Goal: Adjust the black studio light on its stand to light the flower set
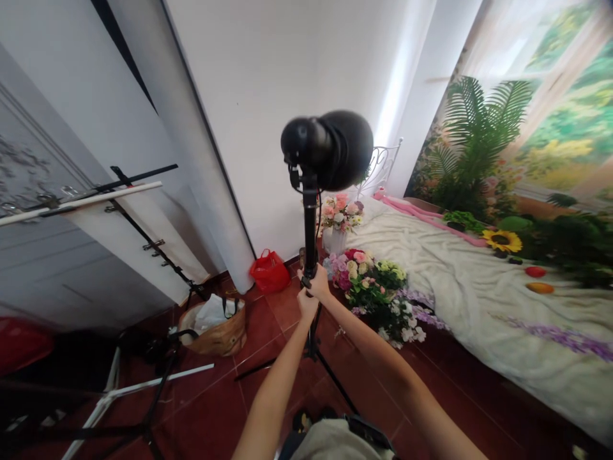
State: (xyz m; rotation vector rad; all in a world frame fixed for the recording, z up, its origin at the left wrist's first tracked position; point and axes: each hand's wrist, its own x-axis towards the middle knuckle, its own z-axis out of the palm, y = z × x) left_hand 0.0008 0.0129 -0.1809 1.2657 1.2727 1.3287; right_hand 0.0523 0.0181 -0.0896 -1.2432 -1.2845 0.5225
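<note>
Forearms in bare skin run up from the lower edge, above the wearer's pale top point(325, 441), and meet at a black light stand point(310, 223) in the middle of the head view. The left hand point(307, 303) is wrapped around the pole; the right hand point(317, 282) clasps it just above, the two touching or nearly so. Each grip is closed on the stand, though the fingers' far sides are hidden. The pole is topped by a black lamp point(330, 150), its wide end turned to the right and somewhat blurred. Below the hands, slim black legs point(338, 382) spread over the red tiled floor point(272, 319), just ahead of the wearer's feet.

Right of the stand sits a white vase point(334, 240) of pink and white flowers point(341, 212), with a larger bunch of mixed flowers point(364, 275) low beside the bed point(416, 249). On its rumpled pale cover lie a pink cloth point(412, 213), a sunflower point(502, 241), a red piece point(535, 271) and an orange one point(540, 288) — too small to name — and purple sprays point(565, 335). Behind hangs a window scene point(555, 121).

To the left, a red bag point(269, 271) stands by the wall point(268, 115). Nearer is a woven basket point(225, 338) holding white material point(213, 312) — and beyond it, metal clamps point(69, 190) sit along a bar point(153, 174).
</note>
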